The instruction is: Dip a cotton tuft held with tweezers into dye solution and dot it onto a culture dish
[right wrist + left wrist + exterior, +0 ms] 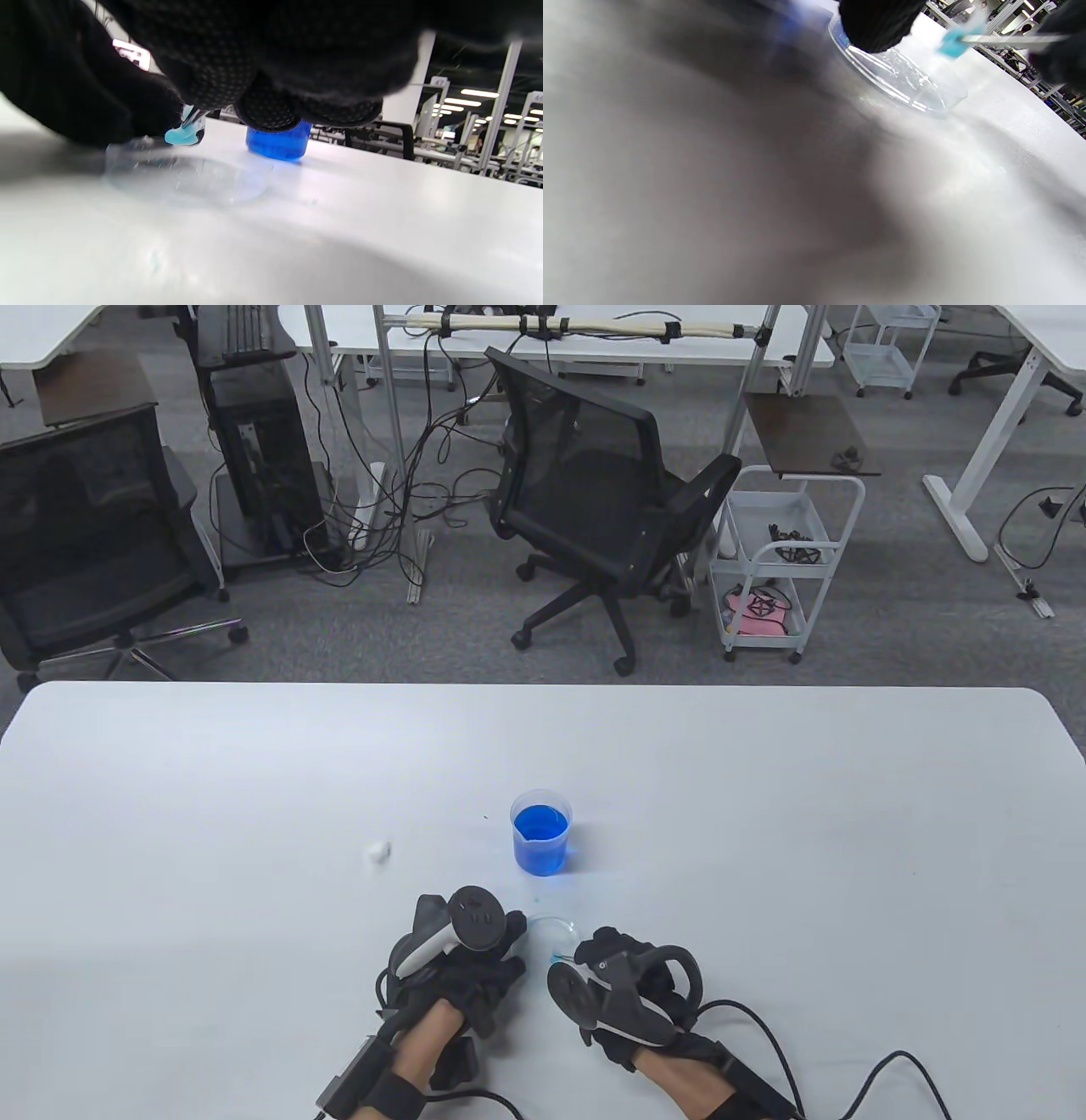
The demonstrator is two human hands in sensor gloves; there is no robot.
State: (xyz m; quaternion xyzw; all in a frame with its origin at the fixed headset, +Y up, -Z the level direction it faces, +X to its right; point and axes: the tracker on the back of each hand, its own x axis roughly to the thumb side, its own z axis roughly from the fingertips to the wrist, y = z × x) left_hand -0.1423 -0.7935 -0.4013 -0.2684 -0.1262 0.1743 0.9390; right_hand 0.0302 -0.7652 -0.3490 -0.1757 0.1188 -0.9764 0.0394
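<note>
A clear culture dish [557, 931] lies on the white table between my hands. My left hand [462, 963] is at its left edge, and a fingertip [878, 21] rests on the dish rim [899, 80]. My right hand [628, 984] pinches metal tweezers [1009, 40] that grip a blue-dyed cotton tuft [952, 42]. The tuft [182, 135] hangs just over the dish [186, 178] near its rim; I cannot tell if it touches. A beaker of blue dye [541, 831] stands upright just beyond the dish, and it also shows in the right wrist view [278, 144].
A small white cotton piece [377, 853] lies on the table left of the beaker. The table's far edge [543, 687] runs across the view, with office chairs and a cart on the floor behind it. Glove cables trail off at the bottom right.
</note>
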